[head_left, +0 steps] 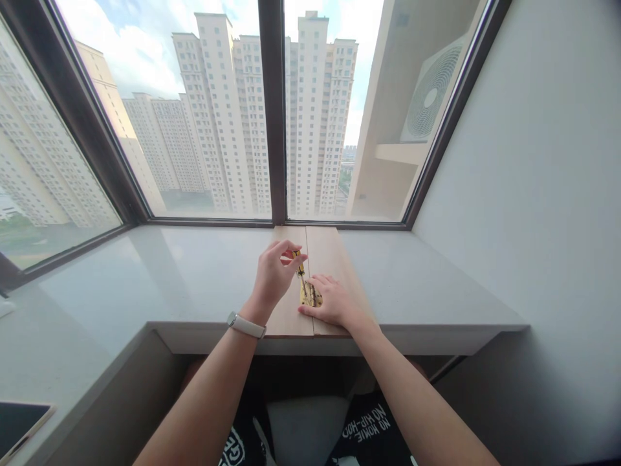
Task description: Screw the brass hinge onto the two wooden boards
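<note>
Beside half-spread right hand [334, 303] gripping gold part [306, 294]: pinching screwdriver [299, 263] in left hand [276, 273]; looks mid-work, can't gauge remainder.

One view, from our head
We look forward and down from just above the near edge of the bench [417, 278], facing the window [273, 129] beyond.

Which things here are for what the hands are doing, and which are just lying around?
In use:
yellow-and-black screwdriver, in the left hand
gold-coloured piece, under the right hand
wooden boards, underneath

Just lying about:
dark-screened device, lower left
small white thing, left edge, unclear
</note>
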Available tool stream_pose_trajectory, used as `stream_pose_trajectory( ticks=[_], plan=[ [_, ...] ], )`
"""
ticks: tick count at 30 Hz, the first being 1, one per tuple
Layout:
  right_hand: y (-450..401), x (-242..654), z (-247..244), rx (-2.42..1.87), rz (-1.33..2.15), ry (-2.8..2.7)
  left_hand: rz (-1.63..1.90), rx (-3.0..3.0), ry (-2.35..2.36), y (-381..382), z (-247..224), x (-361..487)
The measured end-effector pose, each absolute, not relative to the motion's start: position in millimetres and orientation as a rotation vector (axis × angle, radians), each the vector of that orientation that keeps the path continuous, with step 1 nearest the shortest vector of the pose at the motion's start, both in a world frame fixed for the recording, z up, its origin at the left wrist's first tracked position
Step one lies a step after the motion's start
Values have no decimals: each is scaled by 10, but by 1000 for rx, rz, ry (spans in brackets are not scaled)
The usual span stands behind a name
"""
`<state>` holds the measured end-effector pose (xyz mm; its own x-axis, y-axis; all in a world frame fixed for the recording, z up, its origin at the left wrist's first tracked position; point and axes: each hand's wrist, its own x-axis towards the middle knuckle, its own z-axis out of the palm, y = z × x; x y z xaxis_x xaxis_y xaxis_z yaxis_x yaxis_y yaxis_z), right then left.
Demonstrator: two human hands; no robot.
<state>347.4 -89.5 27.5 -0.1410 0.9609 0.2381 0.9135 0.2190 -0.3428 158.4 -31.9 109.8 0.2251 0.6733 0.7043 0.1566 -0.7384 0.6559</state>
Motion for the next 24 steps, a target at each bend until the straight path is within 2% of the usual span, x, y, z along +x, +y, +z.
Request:
stream_pose_trajectory(
  ticks=[11,24],
  plan=[
    [-880,3485,263,-1746,192,-2088,1458,2046,676,-391,1077,1615],
    [-888,3484,268,-1744,190,-2088,1537,2073,721,-410,1107,1573]
  ],
)
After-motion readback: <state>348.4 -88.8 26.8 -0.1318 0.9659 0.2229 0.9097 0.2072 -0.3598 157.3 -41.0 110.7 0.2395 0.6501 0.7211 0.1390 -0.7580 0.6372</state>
